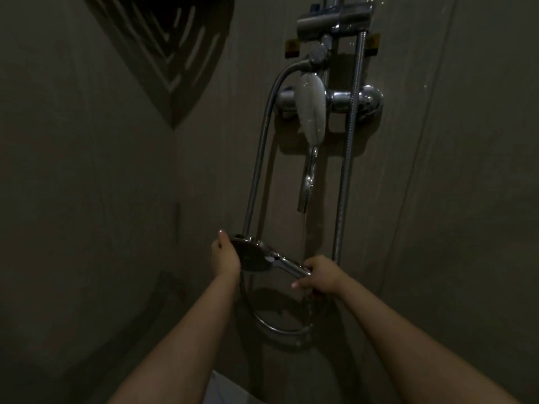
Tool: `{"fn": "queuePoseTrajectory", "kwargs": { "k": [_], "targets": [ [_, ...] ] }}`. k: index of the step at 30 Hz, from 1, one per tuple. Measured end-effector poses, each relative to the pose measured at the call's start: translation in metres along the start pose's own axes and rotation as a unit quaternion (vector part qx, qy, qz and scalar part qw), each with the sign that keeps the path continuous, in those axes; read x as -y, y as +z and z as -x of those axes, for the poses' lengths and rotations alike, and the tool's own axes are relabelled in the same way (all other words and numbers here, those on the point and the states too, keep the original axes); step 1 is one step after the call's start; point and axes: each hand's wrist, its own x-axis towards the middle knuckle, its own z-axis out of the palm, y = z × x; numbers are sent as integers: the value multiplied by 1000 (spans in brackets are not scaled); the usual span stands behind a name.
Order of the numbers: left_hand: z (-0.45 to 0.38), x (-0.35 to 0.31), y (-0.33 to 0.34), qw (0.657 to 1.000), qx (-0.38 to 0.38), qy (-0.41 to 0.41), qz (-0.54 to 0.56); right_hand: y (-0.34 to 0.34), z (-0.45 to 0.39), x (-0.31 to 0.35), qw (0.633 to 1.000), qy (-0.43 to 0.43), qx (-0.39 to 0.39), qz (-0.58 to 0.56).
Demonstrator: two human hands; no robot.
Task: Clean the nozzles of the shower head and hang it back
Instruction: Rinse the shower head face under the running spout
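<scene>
A chrome shower head (253, 255) lies level in front of the wall with its round back facing me, so the nozzle face is hidden. My left hand (224, 255) grips the left rim of the round head, thumb on top. My right hand (319, 276) is closed around the handle at the right end. The metal hose (258, 158) climbs from behind the head to the mixer (344, 99) and loops below my hands. A thin stream of water (304, 225) falls from the spout (307, 182) just behind the shower head.
A chrome riser rod (350, 135) runs vertically to the right of the spout, with a bracket (334, 20) at its top. A dark corner shelf (172, 51) hangs at the upper left. The tiled walls meet in a corner on the left. The room is dim.
</scene>
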Motion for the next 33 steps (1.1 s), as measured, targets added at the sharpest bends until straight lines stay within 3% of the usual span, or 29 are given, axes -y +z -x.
{"fn": "queuePoseTrajectory", "kwargs": {
  "k": [2,3,7,10,12,16,20,24,28,31,33],
  "targets": [
    [-6,15,11,980,49,-73,180,4,0,2,999,-2,-1,-43],
    [-7,24,16,967,78,-108,217,7,0,4,996,-2,1,-89],
    [13,30,35,934,199,-179,237,11,6,30,970,-40,15,-238],
    [25,18,50,899,243,-177,319,4,7,40,963,1,13,-270],
    [30,13,55,895,237,-180,333,-1,4,34,970,22,-29,-241],
    [35,-1,64,879,218,-181,382,-7,3,12,993,29,-103,-55],
    [51,-6,67,859,276,-195,384,-23,8,15,956,2,-277,-100],
    [52,0,66,865,256,-193,385,-51,11,38,912,-29,-379,-155],
    [43,4,58,883,241,-192,355,-87,25,72,843,-152,-421,-298],
    [42,0,50,893,253,-184,324,-109,27,96,856,-229,-368,-281],
    [45,-2,44,902,262,-174,295,-116,26,109,874,-233,-336,-261]
  ]
}}
